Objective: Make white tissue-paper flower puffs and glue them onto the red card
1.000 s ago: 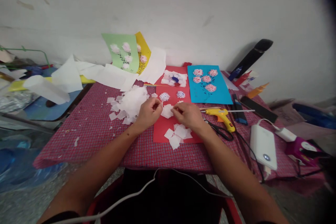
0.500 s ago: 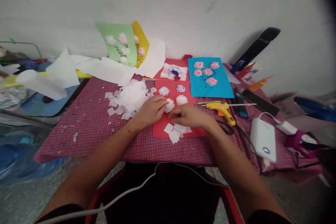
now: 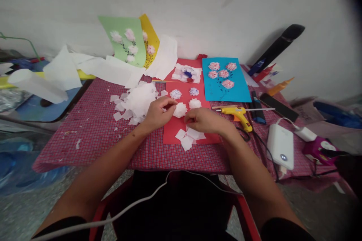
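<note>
A white tissue-paper flower (image 3: pixel 180 110) sits on a red sheet of card (image 3: pixel 171 133). My left hand (image 3: pixel 160 113) is at the flower's left edge, its thumb and curved fingers slightly apart. Just right of the same flower, my right hand (image 3: pixel 202 119) has its fingertips pinched together; whatever they hold is hidden. Loose white tissue squares (image 3: pixel 186 142) lie below that hand. Another white flower (image 3: pixel 195 103) and two purple-speckled ones, left (image 3: pixel 175 94) and right (image 3: pixel 194 91), are on the card. A heap of tissue squares (image 3: pixel 140 99) lies beside my left hand.
To the right lie a yellow glue gun (image 3: pixel 236 115), its black cable, a white power bank (image 3: pixel 281 146) and a black marker-like item (image 3: pixel 258 109). A blue flower card (image 3: pixel 226 83) lies behind. Green card (image 3: pixel 124 39) leans on the wall; a paper roll (image 3: pixel 38 86) is left.
Both hands have parted slightly, uncovering more of the white flower between them. The whole view has shifted a little.
</note>
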The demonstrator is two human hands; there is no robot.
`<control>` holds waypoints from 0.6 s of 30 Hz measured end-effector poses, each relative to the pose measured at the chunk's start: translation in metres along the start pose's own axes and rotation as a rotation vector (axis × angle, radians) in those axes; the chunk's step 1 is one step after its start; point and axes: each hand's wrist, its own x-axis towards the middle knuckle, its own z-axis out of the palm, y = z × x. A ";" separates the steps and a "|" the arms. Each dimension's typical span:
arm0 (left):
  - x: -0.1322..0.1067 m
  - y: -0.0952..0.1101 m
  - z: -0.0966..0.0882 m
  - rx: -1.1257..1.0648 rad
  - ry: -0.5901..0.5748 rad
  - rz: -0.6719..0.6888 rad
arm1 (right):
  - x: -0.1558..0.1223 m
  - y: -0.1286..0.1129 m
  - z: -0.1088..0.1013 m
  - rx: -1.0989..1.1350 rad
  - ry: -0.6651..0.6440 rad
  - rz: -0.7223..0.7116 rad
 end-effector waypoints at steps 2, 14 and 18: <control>-0.002 0.006 -0.001 -0.010 -0.113 0.081 | 0.000 0.007 -0.005 0.023 0.000 0.066; -0.020 0.003 0.017 0.356 -0.695 0.443 | 0.006 0.017 -0.005 0.093 0.373 0.130; -0.021 0.004 0.022 0.416 -0.705 0.468 | 0.007 0.019 -0.008 0.123 0.481 0.172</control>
